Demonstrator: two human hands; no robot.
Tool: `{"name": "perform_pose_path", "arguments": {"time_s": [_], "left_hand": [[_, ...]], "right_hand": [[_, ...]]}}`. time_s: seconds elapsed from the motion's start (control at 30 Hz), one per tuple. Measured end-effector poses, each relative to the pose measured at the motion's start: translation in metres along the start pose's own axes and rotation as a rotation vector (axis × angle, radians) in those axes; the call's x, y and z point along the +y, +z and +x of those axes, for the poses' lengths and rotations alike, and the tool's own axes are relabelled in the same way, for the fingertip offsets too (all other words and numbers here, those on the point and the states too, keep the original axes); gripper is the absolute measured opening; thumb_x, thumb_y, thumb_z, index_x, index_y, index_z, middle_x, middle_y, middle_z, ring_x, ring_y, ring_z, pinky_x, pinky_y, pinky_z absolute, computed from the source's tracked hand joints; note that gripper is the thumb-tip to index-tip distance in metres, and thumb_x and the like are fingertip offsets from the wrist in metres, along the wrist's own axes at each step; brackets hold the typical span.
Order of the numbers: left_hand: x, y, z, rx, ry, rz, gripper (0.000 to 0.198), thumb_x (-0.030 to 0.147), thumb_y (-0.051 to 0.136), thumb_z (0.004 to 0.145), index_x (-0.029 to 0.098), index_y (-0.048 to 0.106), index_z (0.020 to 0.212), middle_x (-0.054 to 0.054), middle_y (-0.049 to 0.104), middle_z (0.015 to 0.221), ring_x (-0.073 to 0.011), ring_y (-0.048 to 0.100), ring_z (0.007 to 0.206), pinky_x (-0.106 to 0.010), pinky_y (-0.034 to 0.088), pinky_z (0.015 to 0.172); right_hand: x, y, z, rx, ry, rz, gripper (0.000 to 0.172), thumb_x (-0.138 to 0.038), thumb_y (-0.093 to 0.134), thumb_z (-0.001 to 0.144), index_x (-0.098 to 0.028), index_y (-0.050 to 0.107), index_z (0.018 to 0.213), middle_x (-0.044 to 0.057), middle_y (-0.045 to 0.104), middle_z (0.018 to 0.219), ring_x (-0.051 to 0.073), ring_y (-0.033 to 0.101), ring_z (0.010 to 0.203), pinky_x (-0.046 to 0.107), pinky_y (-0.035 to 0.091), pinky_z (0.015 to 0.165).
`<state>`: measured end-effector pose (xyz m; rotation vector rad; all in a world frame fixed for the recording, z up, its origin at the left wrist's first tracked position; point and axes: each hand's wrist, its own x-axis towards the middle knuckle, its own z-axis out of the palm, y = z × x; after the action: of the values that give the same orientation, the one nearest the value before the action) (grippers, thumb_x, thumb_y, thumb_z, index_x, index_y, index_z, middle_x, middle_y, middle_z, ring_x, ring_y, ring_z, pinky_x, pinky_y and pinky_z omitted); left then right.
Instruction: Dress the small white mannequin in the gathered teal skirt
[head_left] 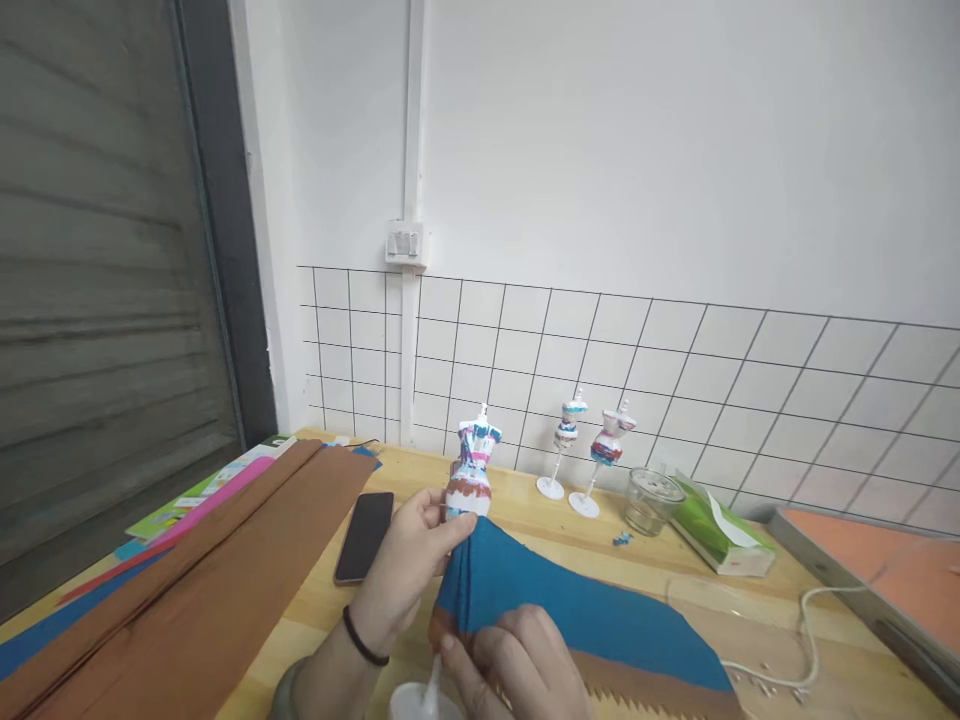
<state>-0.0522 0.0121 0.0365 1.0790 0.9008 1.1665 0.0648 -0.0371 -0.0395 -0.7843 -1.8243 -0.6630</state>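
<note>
A miniature dress form [478,452], painted white with pink, blue and brown patches, stands tilted slightly before me. My left hand [405,555] is closed around its hips, the thumb pressing the gathered top of a blue crepe-like sheet [577,600] against it. Along the sheet's lower edge runs a brown band [637,685] with a jagged cut border. Low in front, my right hand [532,655] has curled fingers pinching the folds of the sheet beside the form's white stand [431,690]. Those fingertips are partly hidden.
Left of my wrist lie a black phone [364,538] and a long brown sheet [262,560] over coloured papers. Two more small dress forms [568,440] stand by the wire grid. Right are a glass jar [651,500], a green tissue pack [724,530], a white cable [810,620] and an orange-topped tray [885,560].
</note>
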Motion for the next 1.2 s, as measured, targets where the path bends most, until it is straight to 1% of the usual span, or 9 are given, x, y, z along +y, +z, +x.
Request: {"name": "perform_pose_path", "arguments": {"time_s": [0.13, 0.2, 0.33, 0.37, 0.53, 0.67, 0.8, 0.93, 1.2], "left_hand": [[-0.002, -0.001, 0.002, 0.000, 0.065, 0.008, 0.032, 0.026, 0.069, 0.068, 0.012, 0.056, 0.093, -0.006, 0.068, 0.084, -0.0156, 0.061, 0.077, -0.025, 0.045, 0.068], [-0.002, -0.002, 0.002, -0.009, 0.093, 0.027, 0.034, 0.026, 0.069, 0.068, 0.012, 0.056, 0.095, -0.009, 0.069, 0.088, -0.0186, 0.062, 0.084, -0.028, 0.045, 0.076], [0.002, -0.003, 0.000, -0.072, 0.111, 0.021, 0.038, 0.027, 0.070, 0.067, 0.011, 0.057, 0.099, -0.012, 0.069, 0.097, -0.0233, 0.062, 0.092, -0.033, 0.046, 0.081], [0.004, -0.003, -0.001, -0.094, 0.115, 0.021, 0.039, 0.026, 0.071, 0.066, 0.011, 0.058, 0.100, -0.013, 0.069, 0.099, -0.0236, 0.062, 0.094, -0.033, 0.046, 0.082], [0.005, 0.002, -0.008, -0.266, 0.144, 0.051, 0.039, 0.021, 0.069, 0.071, 0.013, 0.058, 0.108, -0.012, 0.066, 0.109, -0.0223, 0.061, 0.100, -0.032, 0.046, 0.088], [-0.002, 0.008, -0.011, -0.350, 0.160, -0.011, 0.045, 0.018, 0.067, 0.073, 0.017, 0.054, 0.117, -0.011, 0.063, 0.116, -0.0225, 0.057, 0.108, -0.031, 0.045, 0.091], [-0.007, 0.013, -0.013, -0.397, 0.205, -0.039, 0.042, 0.017, 0.065, 0.075, 0.018, 0.056, 0.116, -0.011, 0.063, 0.116, -0.0222, 0.057, 0.108, -0.030, 0.046, 0.091], [-0.007, 0.017, -0.015, -0.380, 0.200, -0.052, 0.040, 0.016, 0.064, 0.076, 0.019, 0.056, 0.115, -0.009, 0.065, 0.113, -0.0196, 0.058, 0.106, -0.028, 0.045, 0.091], [-0.011, 0.018, -0.017, -0.416, 0.176, -0.106, 0.044, 0.013, 0.069, 0.072, 0.021, 0.056, 0.113, -0.009, 0.063, 0.115, -0.0217, 0.057, 0.109, -0.029, 0.048, 0.089]], "right_hand": [[-0.002, 0.010, -0.003, 0.053, 0.048, 0.037, 0.011, -0.013, 0.061, 0.077, -0.020, 0.061, 0.069, -0.001, 0.049, 0.051, 0.012, 0.040, 0.051, 0.027, 0.029, 0.047], [-0.001, 0.007, 0.003, 0.100, 0.024, 0.066, 0.011, -0.012, 0.057, 0.080, -0.021, 0.062, 0.075, -0.001, 0.051, 0.053, 0.013, 0.042, 0.051, 0.028, 0.030, 0.048], [0.015, -0.018, 0.015, -0.043, 0.039, 0.275, 0.018, -0.024, 0.048, 0.085, -0.018, 0.058, 0.099, 0.004, 0.058, 0.067, 0.017, 0.054, 0.062, 0.029, 0.043, 0.054], [0.021, -0.025, 0.017, -0.069, 0.095, 0.307, 0.021, -0.026, 0.049, 0.084, -0.018, 0.055, 0.103, 0.006, 0.061, 0.075, 0.019, 0.057, 0.071, 0.031, 0.047, 0.060], [0.046, -0.048, 0.021, -0.222, 0.743, 0.438, 0.024, -0.034, 0.051, 0.085, -0.025, 0.053, 0.107, 0.008, 0.062, 0.109, 0.022, 0.056, 0.104, 0.033, 0.048, 0.083], [0.048, -0.049, 0.026, -0.300, 1.002, 0.708, 0.038, -0.045, 0.055, 0.080, -0.024, 0.055, 0.111, 0.008, 0.061, 0.118, 0.024, 0.053, 0.112, 0.033, 0.045, 0.091], [0.043, -0.047, 0.031, -0.314, 1.053, 0.798, 0.037, -0.043, 0.058, 0.077, -0.021, 0.059, 0.107, 0.008, 0.065, 0.105, 0.025, 0.057, 0.104, 0.035, 0.045, 0.090], [0.041, -0.048, 0.033, -0.308, 1.031, 0.751, 0.032, -0.042, 0.059, 0.075, -0.019, 0.062, 0.098, 0.007, 0.064, 0.089, 0.026, 0.059, 0.095, 0.036, 0.048, 0.085], [0.042, -0.047, 0.031, -0.286, 1.005, 0.596, 0.039, -0.044, 0.058, 0.073, -0.017, 0.064, 0.100, 0.008, 0.064, 0.085, 0.026, 0.061, 0.091, 0.034, 0.050, 0.080]]}}
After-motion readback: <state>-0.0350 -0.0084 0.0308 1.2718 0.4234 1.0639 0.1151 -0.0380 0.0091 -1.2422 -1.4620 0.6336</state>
